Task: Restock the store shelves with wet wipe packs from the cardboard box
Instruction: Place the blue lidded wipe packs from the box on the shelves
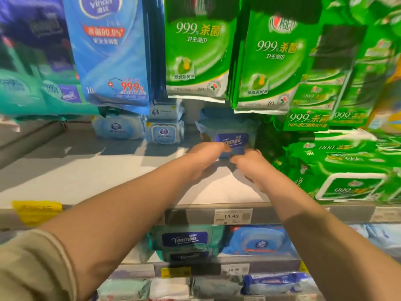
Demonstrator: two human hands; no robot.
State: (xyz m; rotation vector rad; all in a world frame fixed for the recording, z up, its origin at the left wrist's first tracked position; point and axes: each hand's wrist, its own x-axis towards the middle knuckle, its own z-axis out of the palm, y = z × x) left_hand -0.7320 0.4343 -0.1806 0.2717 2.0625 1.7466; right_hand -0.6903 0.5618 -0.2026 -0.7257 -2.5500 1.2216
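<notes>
A pale blue Tempo wet wipe pack (230, 130) with a dark blue label lies deep on the white shelf (108, 170), with another pale pack stacked behind or on top of it. Both my arms reach into the shelf. My left hand (206, 152) grips the pack's front left side with curled fingers. My right hand (249, 161) holds its front right corner, the fingertips touching the blue label. The cardboard box is out of view.
Vinda packs (165, 132) sit at the shelf's back left. Green 999 packs (347, 170) are stacked on the right. Hanging blue (112, 51) and green (275, 61) sachets dangle above the shelf opening. Price tag 19.90 (232, 216) marks the shelf edge; lower shelves hold more packs.
</notes>
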